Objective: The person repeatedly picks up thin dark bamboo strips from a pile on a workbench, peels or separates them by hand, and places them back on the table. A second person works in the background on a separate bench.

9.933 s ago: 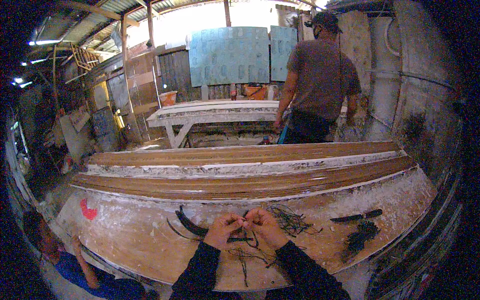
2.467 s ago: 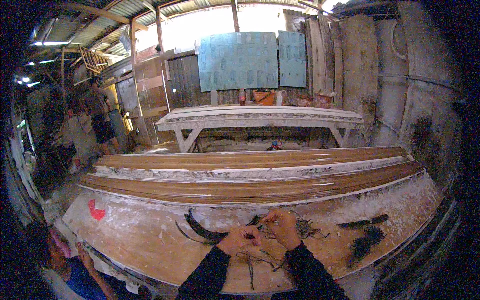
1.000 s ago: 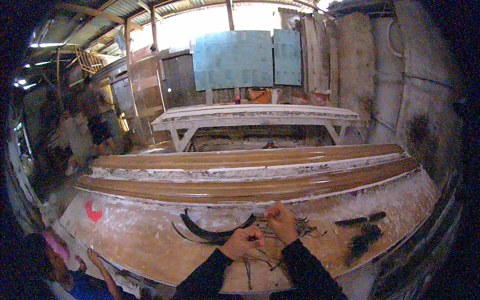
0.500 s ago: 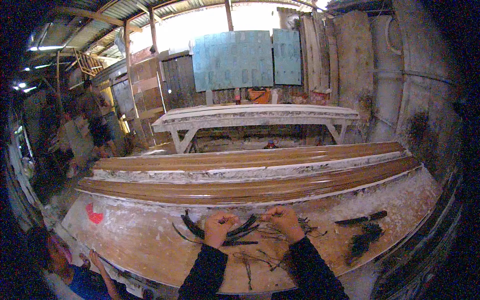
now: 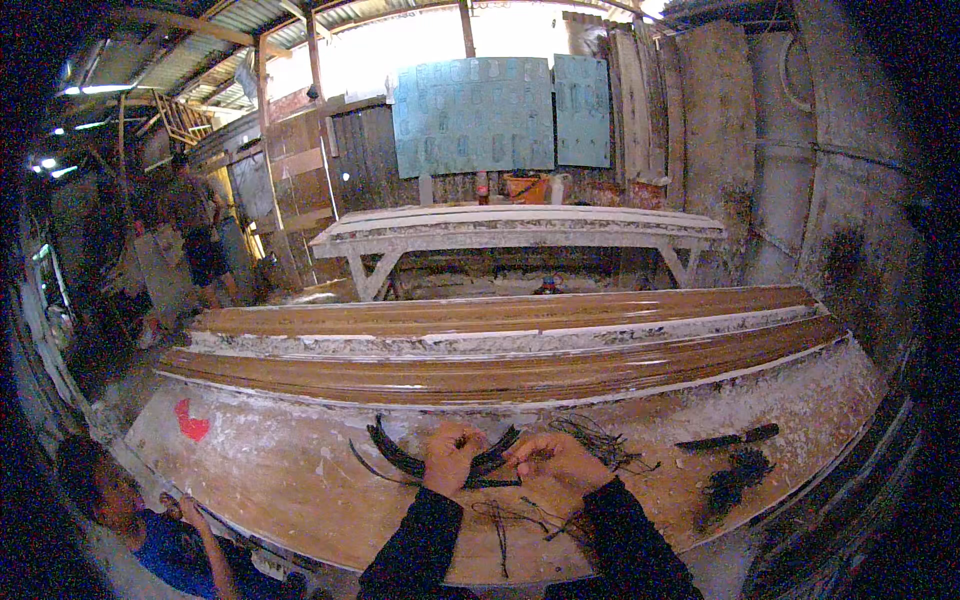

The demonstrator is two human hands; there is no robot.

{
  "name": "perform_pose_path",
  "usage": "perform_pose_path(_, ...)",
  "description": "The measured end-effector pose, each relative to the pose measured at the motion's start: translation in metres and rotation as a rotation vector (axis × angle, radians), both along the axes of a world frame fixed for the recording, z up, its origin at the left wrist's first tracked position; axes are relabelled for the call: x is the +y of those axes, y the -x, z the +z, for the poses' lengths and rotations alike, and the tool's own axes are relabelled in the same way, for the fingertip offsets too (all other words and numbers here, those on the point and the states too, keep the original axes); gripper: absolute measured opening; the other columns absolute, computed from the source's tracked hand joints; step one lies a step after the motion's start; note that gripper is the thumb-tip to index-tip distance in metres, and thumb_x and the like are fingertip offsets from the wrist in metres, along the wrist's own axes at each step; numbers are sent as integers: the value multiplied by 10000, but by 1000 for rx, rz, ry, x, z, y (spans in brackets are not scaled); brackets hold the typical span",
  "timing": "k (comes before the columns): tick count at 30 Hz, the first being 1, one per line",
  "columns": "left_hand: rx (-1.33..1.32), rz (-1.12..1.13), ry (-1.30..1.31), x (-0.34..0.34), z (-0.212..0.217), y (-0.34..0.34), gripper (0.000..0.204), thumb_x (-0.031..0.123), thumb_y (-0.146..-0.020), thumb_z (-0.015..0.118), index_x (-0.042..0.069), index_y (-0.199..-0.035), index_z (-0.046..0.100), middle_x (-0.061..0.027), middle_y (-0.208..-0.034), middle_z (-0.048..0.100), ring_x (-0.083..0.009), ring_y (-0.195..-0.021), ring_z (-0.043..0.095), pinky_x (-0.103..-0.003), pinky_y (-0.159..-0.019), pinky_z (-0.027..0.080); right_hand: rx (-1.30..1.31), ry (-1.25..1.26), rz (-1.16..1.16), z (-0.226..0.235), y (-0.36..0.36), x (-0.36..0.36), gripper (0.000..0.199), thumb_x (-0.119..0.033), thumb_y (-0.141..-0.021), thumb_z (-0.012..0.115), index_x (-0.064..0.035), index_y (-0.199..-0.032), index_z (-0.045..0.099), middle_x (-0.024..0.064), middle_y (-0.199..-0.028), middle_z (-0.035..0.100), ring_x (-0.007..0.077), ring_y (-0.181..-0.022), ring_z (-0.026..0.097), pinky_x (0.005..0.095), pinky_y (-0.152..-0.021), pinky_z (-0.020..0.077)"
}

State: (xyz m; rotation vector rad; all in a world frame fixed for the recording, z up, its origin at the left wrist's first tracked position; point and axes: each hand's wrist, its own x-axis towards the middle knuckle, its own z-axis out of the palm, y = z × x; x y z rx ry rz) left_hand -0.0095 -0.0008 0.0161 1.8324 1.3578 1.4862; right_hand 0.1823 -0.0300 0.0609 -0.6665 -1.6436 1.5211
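Downward-forward fisheye view from the head

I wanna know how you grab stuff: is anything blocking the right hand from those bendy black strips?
Nothing visible is: the right hand is close beside the right end of the black strips, though whether they touch is unclear.

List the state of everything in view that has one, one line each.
Left hand: fingers curled, beside the strips; grip unclear
Right hand: fingers bent, near the strips' right ends; grip unclear
Black strips: curved, bunched
Thin dark cords: loose, tangled
Dark knife: lying flat, unheld
Brown grooved boards: glossy, lying lengthwise
Orange bucket: upright
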Motion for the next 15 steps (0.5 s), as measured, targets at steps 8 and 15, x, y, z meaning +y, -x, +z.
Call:
perform_pose_path(8,-115,-350,173,-7,2,-6,228,250,-770,599,25,-736,616,-59,-779,569,-182,-698,539,-294,-667,428,45,-101,-421,-28,0,21,81,-20,-692,638,-35,-727,566,23,-746,583,121,-700,545,249,-653,434)
perform_pose_path(15,-454,-872,461,-19,-2,-23,171,217,-800,563,46,-805,562,-3,-813,543,-109,-746,497,-221,-624,405,-324,-528,-899,-49,-2,33,133,41,-671,550,-54,-760,576,47,-689,543,135,-659,520,258,-599,427)
